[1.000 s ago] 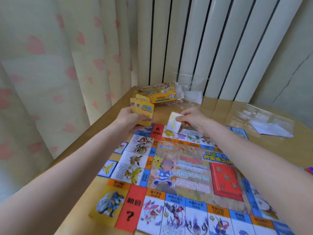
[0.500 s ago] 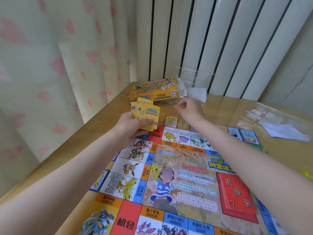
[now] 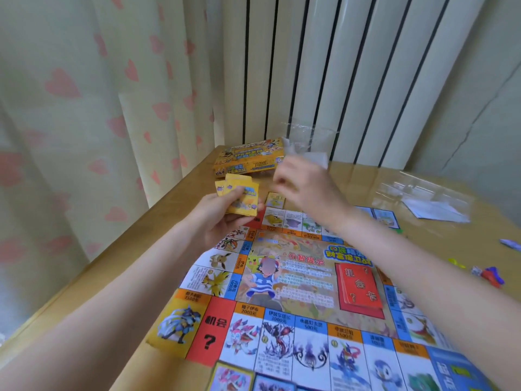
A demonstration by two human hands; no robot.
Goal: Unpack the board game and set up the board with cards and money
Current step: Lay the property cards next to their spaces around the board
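While the left hand (image 3: 222, 218) grips a fanned yellow card stack (image 3: 239, 197) for dealing, the blurred right hand (image 3: 303, 187) hovers above the colourful paper game board (image 3: 296, 280) on the wooden table (image 3: 174, 221); its finger state I cannot tell.

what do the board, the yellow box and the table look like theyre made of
Board: looks like thin printed paper or light card, fairly matte; its near left corner lifts slightly off the table.
Yellow box: printed cardboard by its folded edges, with a slight sheen.
Table: light wood or wood-look laminate, smooth and glossy; the far side mirrors the wall. Which of the two cannot be told.
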